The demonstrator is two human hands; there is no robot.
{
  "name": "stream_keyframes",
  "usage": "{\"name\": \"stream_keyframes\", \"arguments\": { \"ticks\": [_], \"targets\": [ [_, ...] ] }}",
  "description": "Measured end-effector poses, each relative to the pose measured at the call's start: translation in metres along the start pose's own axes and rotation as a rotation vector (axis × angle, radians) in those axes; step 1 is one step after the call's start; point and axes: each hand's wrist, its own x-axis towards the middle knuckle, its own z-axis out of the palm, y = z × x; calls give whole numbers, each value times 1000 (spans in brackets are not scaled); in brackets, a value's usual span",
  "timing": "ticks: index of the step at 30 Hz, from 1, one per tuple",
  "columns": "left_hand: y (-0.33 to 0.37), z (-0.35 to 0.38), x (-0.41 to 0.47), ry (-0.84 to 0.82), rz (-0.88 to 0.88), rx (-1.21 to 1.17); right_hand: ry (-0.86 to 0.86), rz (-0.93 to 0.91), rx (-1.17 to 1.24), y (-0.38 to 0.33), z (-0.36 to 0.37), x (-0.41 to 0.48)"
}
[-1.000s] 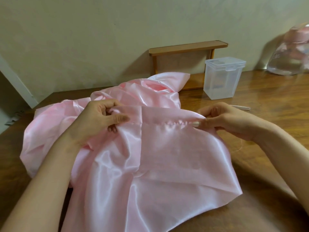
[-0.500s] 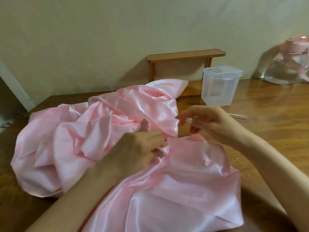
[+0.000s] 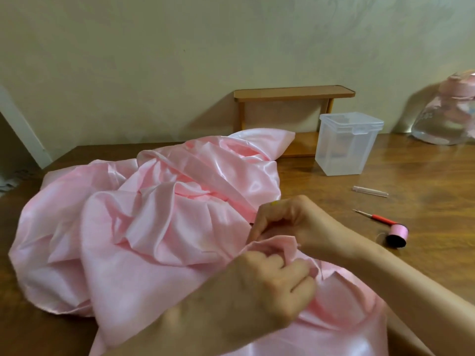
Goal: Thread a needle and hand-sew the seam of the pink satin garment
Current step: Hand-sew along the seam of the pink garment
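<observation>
The pink satin garment (image 3: 144,227) lies bunched over the left and middle of the wooden table (image 3: 424,191). My left hand (image 3: 267,286) grips a gathered fold of the satin near the front. Just beyond it, my right hand (image 3: 290,222) has its fingers curled down over the same raised fold and pinches it. The needle is hidden; I cannot see it. A pink thread spool (image 3: 398,235) lies on the table to the right of my right wrist.
A red-handled seam ripper (image 3: 377,218) and a small clear tube (image 3: 370,191) lie right of the garment. A clear lidded plastic box (image 3: 347,147) stands in front of a low wooden shelf (image 3: 293,92). A clear glass vessel (image 3: 447,116) stands at far right.
The stretched seam was let go and the satin bunched up. My left hand moved right and toward me, regripping a fold; my right hand came down onto the same fold.
</observation>
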Motion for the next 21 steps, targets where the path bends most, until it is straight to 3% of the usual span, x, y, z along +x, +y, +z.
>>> {"name": "stream_keyframes", "arguments": {
  "ticks": [6,9,21],
  "targets": [
    [32,19,-3,-147,-174,-7,-57,73,3,0,-25,3],
    [14,3,1,-193,-256,-85,68,68,99,2,-43,-8],
    [-34,-12,5,-122,-885,-972,386,74,-73,5,-82,-34]
  ]
}}
